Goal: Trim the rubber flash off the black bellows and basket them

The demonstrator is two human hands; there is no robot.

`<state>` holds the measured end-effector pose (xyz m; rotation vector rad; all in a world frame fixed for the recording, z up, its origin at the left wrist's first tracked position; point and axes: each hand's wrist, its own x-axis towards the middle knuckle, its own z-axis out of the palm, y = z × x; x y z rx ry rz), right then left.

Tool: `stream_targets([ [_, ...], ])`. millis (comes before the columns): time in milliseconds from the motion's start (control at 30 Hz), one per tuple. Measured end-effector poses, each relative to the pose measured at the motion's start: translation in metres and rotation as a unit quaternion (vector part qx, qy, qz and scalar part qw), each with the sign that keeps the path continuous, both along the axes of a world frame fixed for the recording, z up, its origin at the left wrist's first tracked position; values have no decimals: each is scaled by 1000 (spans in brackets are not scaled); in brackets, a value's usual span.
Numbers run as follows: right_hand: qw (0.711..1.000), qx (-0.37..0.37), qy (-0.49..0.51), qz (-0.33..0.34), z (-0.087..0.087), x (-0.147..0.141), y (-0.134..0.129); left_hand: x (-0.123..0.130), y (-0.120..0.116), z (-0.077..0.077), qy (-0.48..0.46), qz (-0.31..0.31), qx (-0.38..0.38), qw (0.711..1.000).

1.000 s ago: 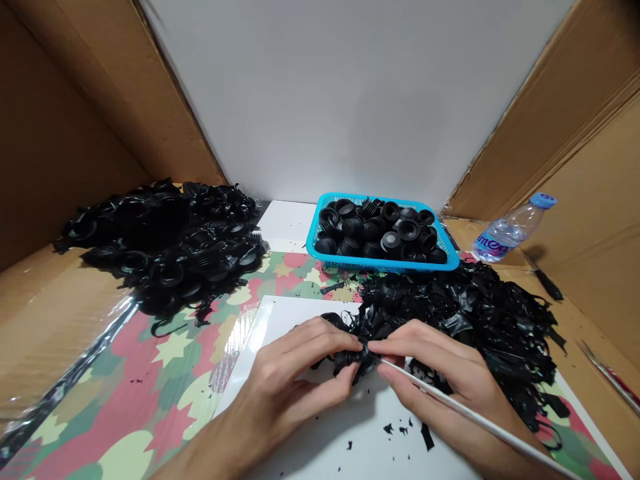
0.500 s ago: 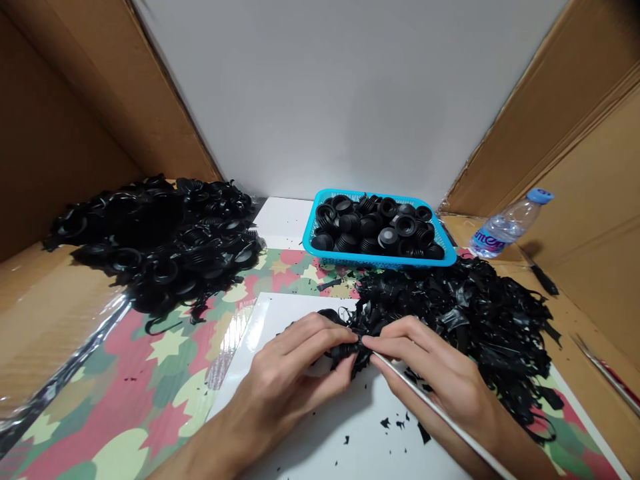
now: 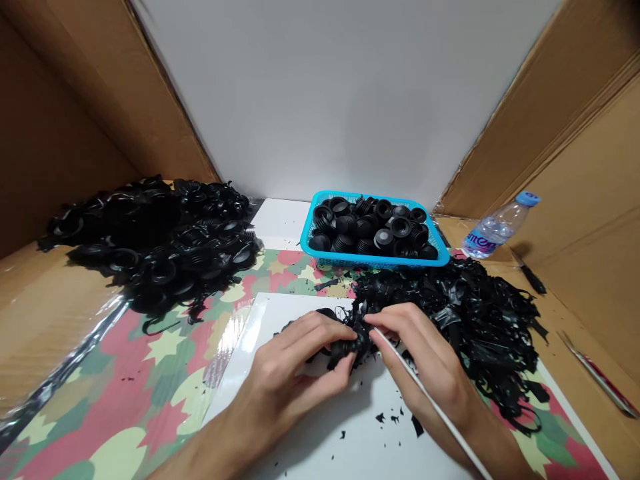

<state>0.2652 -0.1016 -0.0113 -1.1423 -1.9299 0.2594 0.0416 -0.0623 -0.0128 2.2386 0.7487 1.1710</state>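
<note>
My left hand (image 3: 295, 363) is closed on a black ribbed rubber part (image 3: 344, 348), which rests low over a white board (image 3: 280, 437); the fingers hide much of it. My right hand (image 3: 435, 353) pinches a thin pale rod-like tool (image 3: 443, 410) that runs down to the bottom edge of the view. Its fingertips are close to the part's right side, among torn black scraps. What kind of tool it is I cannot make out. Small black crumbs (image 3: 383, 418) lie on the board.
Black ribbed caps fill a blue basket (image 3: 375, 259) behind the board. A large pile of black parts (image 3: 165, 247) is on the left, a heap of rubber scraps (image 3: 480, 320) on the right. A water bottle (image 3: 493, 233) and tweezers-like tool (image 3: 595, 373) lie at the right.
My right hand has shifted slightly up and away from the part in my left hand, the tool moving with it. My left hand stays in nearly the same place.
</note>
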Motion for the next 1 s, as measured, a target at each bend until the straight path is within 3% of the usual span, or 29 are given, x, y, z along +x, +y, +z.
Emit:
stream_targets([
  [167, 995, -59, 21, -82, 6, 9, 5, -4, 0, -3, 21, -33, -14, 999],
  [333, 995, -84, 39, -22, 10, 7, 3, -3, 3, 2, 19, -30, -14, 999],
  [500, 990, -118, 68, 21, 3, -4, -1, -2, 3, 6, -21, -31, -54, 998],
  [633, 992, -94, 84, 29, -6, -6, -1, 0, 3, 6, -63, -15, -124, 990],
  [767, 994, -40, 94, 28, -2, -7, 1, 0, 6, 7, -100, -14, -163, 981],
  [1000, 994, -13, 106, 36, 7, -1, 1, -8, 8, 12, -53, 39, -75, 995],
])
